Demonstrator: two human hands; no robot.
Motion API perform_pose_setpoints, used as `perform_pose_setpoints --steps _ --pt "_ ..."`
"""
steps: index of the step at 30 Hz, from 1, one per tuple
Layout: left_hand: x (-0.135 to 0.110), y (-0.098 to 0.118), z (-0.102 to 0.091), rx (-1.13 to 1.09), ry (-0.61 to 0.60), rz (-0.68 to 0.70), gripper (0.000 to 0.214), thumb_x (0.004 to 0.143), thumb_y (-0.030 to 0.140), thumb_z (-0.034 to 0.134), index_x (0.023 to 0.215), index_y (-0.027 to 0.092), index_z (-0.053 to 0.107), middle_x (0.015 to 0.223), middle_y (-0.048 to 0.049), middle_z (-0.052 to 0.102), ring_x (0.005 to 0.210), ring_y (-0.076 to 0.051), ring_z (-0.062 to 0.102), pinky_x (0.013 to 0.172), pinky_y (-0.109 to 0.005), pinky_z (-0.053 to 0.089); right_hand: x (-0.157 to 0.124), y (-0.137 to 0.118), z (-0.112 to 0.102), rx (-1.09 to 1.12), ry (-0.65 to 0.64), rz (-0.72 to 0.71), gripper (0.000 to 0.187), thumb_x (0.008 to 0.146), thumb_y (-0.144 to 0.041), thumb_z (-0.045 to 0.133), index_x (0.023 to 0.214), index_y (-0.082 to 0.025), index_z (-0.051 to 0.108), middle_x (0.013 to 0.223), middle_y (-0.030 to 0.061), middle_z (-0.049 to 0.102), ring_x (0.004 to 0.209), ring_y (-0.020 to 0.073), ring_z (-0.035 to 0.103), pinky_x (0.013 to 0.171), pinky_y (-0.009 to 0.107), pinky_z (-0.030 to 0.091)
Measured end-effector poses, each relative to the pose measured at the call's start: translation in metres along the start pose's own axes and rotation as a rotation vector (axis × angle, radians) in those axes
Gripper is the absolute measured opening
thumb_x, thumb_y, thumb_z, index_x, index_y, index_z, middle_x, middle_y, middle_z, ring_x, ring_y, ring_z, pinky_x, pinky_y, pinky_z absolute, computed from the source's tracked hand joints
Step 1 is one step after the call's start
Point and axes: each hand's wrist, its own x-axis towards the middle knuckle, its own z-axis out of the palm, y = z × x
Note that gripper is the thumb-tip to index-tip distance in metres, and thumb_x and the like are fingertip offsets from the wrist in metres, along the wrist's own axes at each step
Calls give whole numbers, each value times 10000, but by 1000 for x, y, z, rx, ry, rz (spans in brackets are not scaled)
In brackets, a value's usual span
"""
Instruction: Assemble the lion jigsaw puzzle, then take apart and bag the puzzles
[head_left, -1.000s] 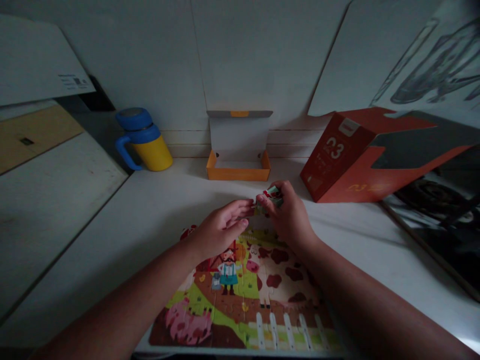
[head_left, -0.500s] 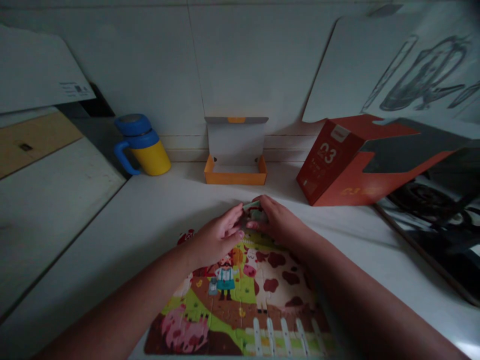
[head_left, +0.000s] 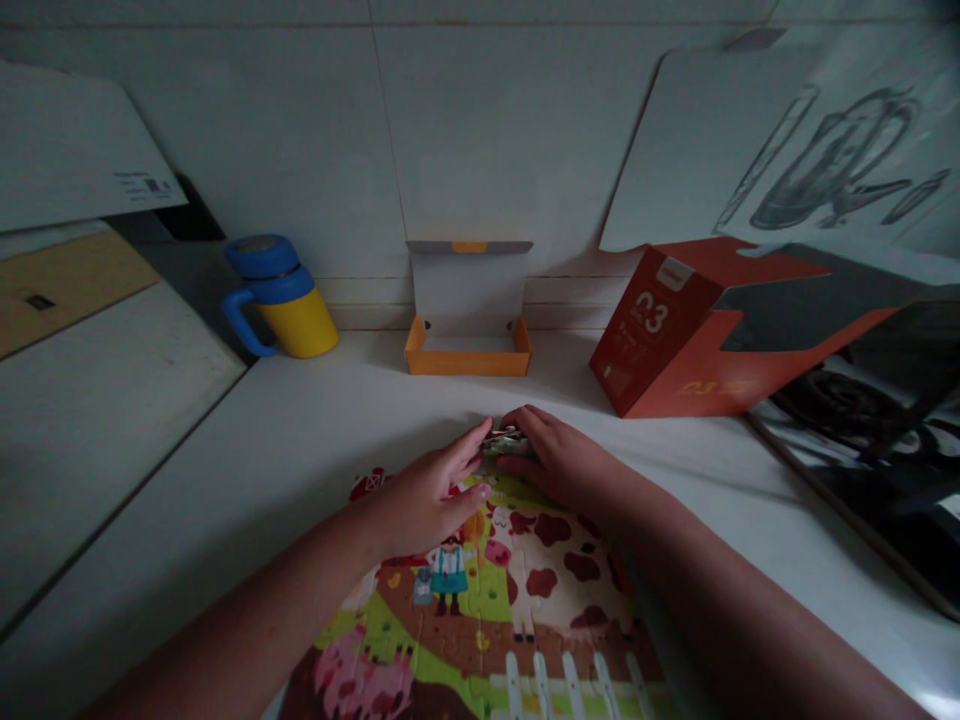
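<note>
A colourful farm jigsaw puzzle (head_left: 517,590) with a cow, a farmer and a white fence lies on the white counter in front of me. My right hand (head_left: 559,462) rests at the puzzle's far edge, its fingers curled over a small stack of puzzle pieces (head_left: 504,441). My left hand (head_left: 429,494) lies beside it on the puzzle's upper left, fingers stretched out, fingertips touching the same pieces.
An open orange box (head_left: 466,345) stands against the back wall. A yellow mug with a blue lid (head_left: 281,298) sits at the left. A red carton (head_left: 720,330) lies at the right, beside a dark stovetop (head_left: 885,440).
My right hand has lowered the pieces from above the counter down to the puzzle's far edge. My left hand has followed and flattened. The view has tilted slightly.
</note>
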Motion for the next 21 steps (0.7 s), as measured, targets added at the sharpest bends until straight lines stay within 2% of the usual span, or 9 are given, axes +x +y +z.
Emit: perform_pose_setpoints --steps 2,5,7,10,12,14,17,21 --pt "-1 0 0 27 -20 10 805 1006 206 607 1710 358 247 1754 -108 257 1495 -353 501 1199 -557 514 -1 0 2 0 2 -6 266 994 -300 656 1239 -205 614 1198 143 701 1093 282 678 952 389 509" --pt "-4 1 -1 110 -30 15 858 1007 248 619 1726 364 167 1755 -110 267 1495 -348 508 1213 -553 501 -1 1 -1 28 -3 41 207 978 -288 660 1170 -216 633 1111 109 736 969 249 698 846 341 505" --pt "-6 4 -4 213 8 22 868 1003 283 635 1729 351 164 1739 -118 317 1497 -348 513 1216 -557 499 0 3 -4 53 68 146 220 964 -343 684 1144 -224 638 1021 77 755 859 228 697 753 314 481" --pt "-6 9 -9 385 83 42 837 992 299 646 1715 349 228 1715 -100 385 1525 -336 487 1240 -558 475 3 15 -5 67 256 358 348 927 -448 725 1180 -229 633 942 55 763 786 228 698 684 302 456" --pt "-5 10 -12 453 106 69 798 987 283 639 1697 353 282 1713 -83 397 1537 -320 477 1258 -551 457 6 28 -5 33 336 461 401 911 -476 736 1207 -223 642 939 66 769 799 239 709 683 306 457" --pt "-3 9 -13 489 125 101 741 982 266 631 1664 346 355 1708 -79 414 1534 -309 484 1268 -543 446 8 41 -4 -30 368 506 418 920 -502 723 1214 -210 669 954 92 774 832 253 718 696 314 463" --pt "0 2 -14 530 178 112 625 982 257 616 1588 316 470 1660 -94 499 1509 -301 518 1272 -545 435 11 54 -4 -163 362 517 432 962 -555 665 1170 -181 724 1010 148 777 889 278 726 748 342 482" --pt "3 -5 -17 524 224 95 472 983 233 600 1452 289 589 1522 -94 635 1406 -269 613 1184 -502 525 13 57 -2 -308 328 527 480 1002 -575 595 1143 -148 763 1118 215 754 998 319 721 853 392 497"
